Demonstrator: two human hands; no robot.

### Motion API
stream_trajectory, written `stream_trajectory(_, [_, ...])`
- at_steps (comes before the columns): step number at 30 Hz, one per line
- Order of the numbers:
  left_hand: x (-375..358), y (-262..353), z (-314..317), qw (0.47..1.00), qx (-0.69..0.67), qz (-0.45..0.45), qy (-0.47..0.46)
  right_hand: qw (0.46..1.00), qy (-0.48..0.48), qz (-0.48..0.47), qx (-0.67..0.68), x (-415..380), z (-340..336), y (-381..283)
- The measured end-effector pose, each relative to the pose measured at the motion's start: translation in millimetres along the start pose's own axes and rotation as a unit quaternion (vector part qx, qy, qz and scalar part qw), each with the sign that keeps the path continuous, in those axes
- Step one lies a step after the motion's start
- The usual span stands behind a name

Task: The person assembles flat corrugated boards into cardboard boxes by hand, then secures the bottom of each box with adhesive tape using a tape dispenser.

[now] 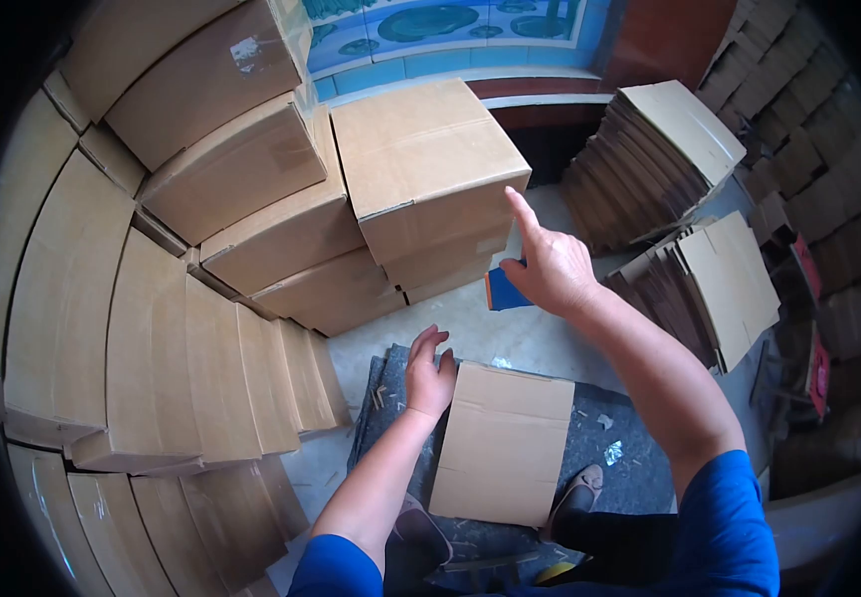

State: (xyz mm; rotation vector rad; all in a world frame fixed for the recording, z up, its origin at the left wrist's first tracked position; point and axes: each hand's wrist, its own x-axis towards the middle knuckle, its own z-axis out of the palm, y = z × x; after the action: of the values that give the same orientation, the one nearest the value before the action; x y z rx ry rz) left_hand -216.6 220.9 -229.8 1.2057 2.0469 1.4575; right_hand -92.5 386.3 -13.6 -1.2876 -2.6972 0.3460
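Note:
On the dark mat between my feet lies a flat brown cardboard carton. Beside its upper left corner is my left hand, open, with fingers spread and the thumb toward the carton. My right hand is raised farther forward, index finger stretched out and thumb apart, the other fingers partly folded and their tips hidden. Its index fingertip overlaps the near right corner of a large closed box in this view. A blue piece with an orange edge shows just below the thumb, partly covered by the hand.
Closed boxes are stacked high along the left. Flattened cartons stand in two piles, one at the back right and another nearer. More cardboard lines the far right. Scraps of clear film lie on the mat.

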Motion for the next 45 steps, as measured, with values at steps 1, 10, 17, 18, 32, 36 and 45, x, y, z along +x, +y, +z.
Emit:
stream_trajectory(1, [-2,1,2,1.0,-0.001,-0.003,-0.012,1.0,0.011,-0.011,-0.004,12,-5,-2])
stream_trajectory(10, [-10,5,14,0.998,-0.033,0.01,-0.056,0.991,-0.108,0.005,-0.079,115,-37,-17])
stream_trajectory(17, [-42,-16,32,0.987,-0.01,0.001,-0.159,0.97,-0.047,0.019,-0.239,117,-24,-47])
stream_trajectory(18, [-48,-30,39,0.98,0.006,-0.011,-0.198,0.971,-0.051,0.007,-0.234,117,-24,-43])
stream_trajectory(32, [-120,-105,-9,0.779,0.323,-0.316,-0.435,0.99,-0.131,-0.041,-0.012,-126,-6,50])
stream_trajectory(36, [-168,-158,19,0.728,0.31,-0.321,-0.521,0.975,-0.216,0.053,0.018,-233,-13,65])
stream_trajectory(45, [-225,-68,27,0.828,0.32,-0.405,-0.22,0.97,-0.096,0.168,0.145,-351,-14,92])
